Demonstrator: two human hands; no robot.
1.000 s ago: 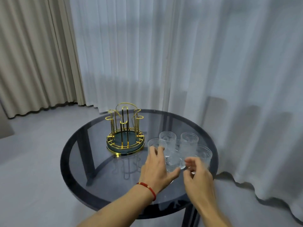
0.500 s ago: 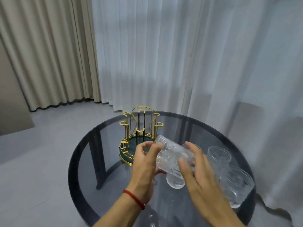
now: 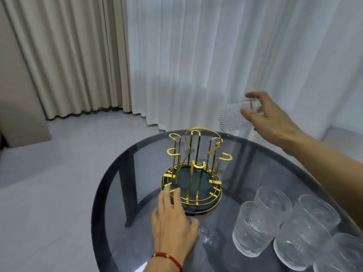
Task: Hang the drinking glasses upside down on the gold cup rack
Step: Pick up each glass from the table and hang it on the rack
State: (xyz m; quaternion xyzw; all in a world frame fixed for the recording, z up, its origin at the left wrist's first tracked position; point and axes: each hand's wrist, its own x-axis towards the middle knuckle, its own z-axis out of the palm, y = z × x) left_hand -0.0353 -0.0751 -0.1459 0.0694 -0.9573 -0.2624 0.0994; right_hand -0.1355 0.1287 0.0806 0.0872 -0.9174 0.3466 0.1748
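The gold cup rack [image 3: 193,169] stands upright at the centre of the frame on the round dark glass tabletop [image 3: 121,193]; its hook-ended prongs point up and outward, and all visible prongs are bare.

The left hand [image 3: 172,218] lies flat and open at the lower centre, palm down on the tabletop, fingertips touching the near rim of the rack base; it holds nothing; the placement reads as a brace that keeps the light wire rack from sliding or tipping under load.

The right hand [image 3: 269,116] is raised at the upper right of the frame, above and beyond the rack; its fingers are closed around 1 ribbed drinking glass [image 3: 232,118], gripped near the base, with the mouth turned toward the rack side and partly downward; this orientation suits a mouth-first descent over a prong. The glass is blurred, so the exact tilt cannot be told.

4 further glasses [image 3: 255,228] stand mouth-up in a tight cluster at the lower right, well apart from the rack, which leaves the rack's near side free.
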